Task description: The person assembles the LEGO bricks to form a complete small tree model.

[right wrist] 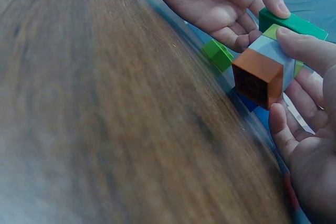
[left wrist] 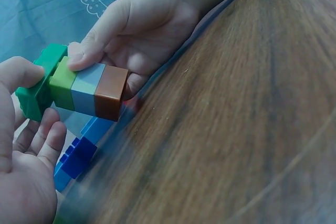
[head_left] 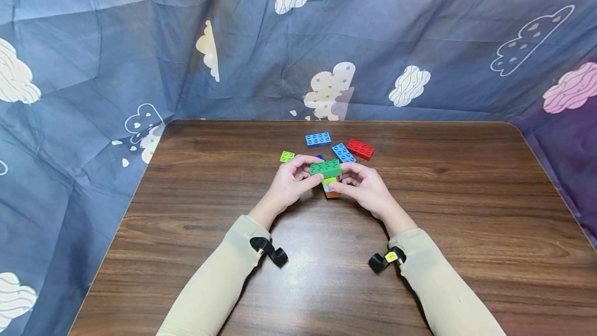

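Note:
In the head view my left hand (head_left: 288, 184) pinches a long green brick (head_left: 325, 169) between thumb and fingers. My right hand (head_left: 370, 192) grips a short stack below it: a lime brick (left wrist: 63, 85), a light blue brick (left wrist: 86, 88) and a brown brick (left wrist: 111, 93). The stack is tilted, and the hollow underside of the brown brick shows in the right wrist view. Against the lime end lies the green brick, jutting out past it; whether the two are fully joined I cannot tell. Both hands hold the bricks above the table.
Beyond the hands, on the wooden table (head_left: 196, 196), lie two blue bricks, one farther back (head_left: 318, 139) and one angled (head_left: 343, 153), beside a red brick (head_left: 360, 149). A small lime brick (head_left: 287, 156) and a dark blue brick (left wrist: 79, 157) are also there. A patterned cloth (head_left: 261, 56) hangs behind.

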